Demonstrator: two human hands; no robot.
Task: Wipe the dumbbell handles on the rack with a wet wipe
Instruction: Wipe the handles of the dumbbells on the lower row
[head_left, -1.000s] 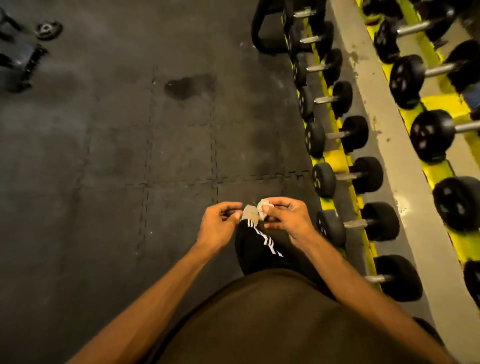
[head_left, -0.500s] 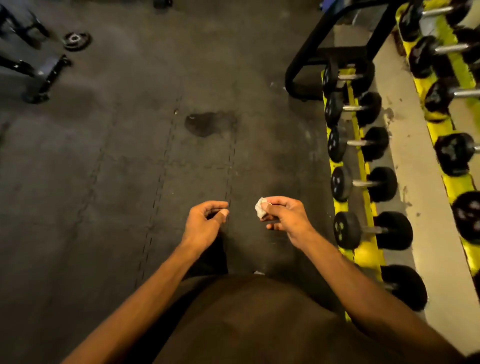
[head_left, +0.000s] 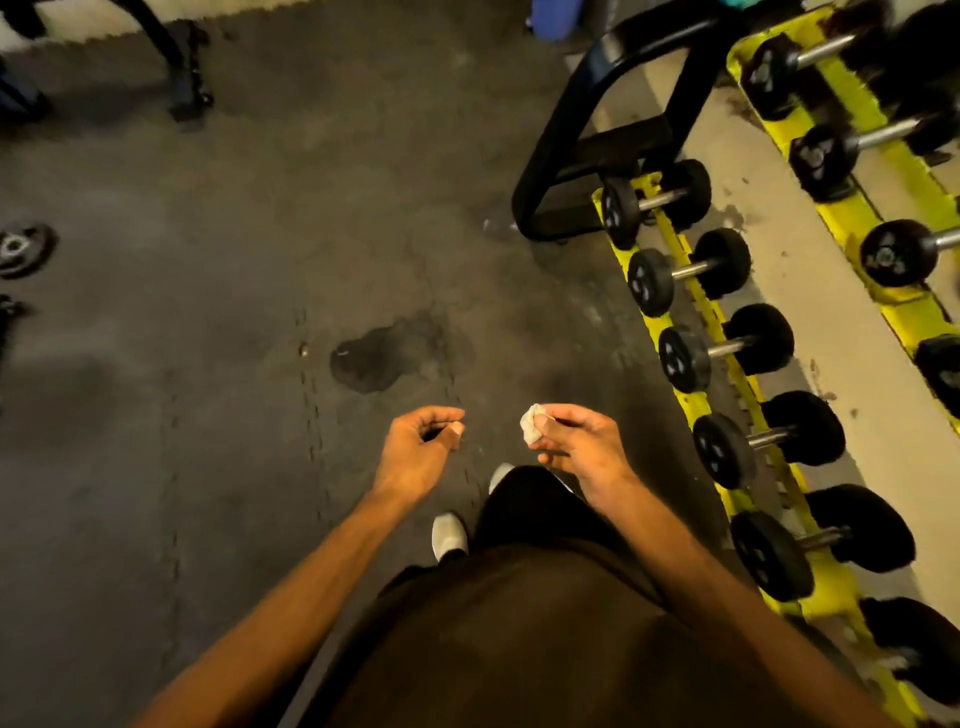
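My right hand (head_left: 579, 444) pinches a small crumpled white wet wipe (head_left: 531, 423) between thumb and fingers, held in front of my waist. My left hand (head_left: 418, 449) hovers a little to its left, fingers loosely curled, with nothing visible in it. To the right runs the yellow dumbbell rack (head_left: 693, 402). Its lower tier carries several black dumbbells with chrome handles. The nearest dumbbell handle (head_left: 769, 439) lies to the right of my right hand and apart from it. An upper tier (head_left: 883, 171) carries larger dumbbells.
The rack's black curved foot (head_left: 550, 156) stands ahead on the right. A dark wet patch (head_left: 374, 358) marks the rubber floor ahead. A weight plate (head_left: 21, 249) lies far left and a bench leg (head_left: 182, 78) at the top left. My white shoe (head_left: 449, 535) shows below my hands.
The grey piece that my left hand held against the wipe is gone from it. My hands have moved apart. The view has shifted along the rack towards its end.
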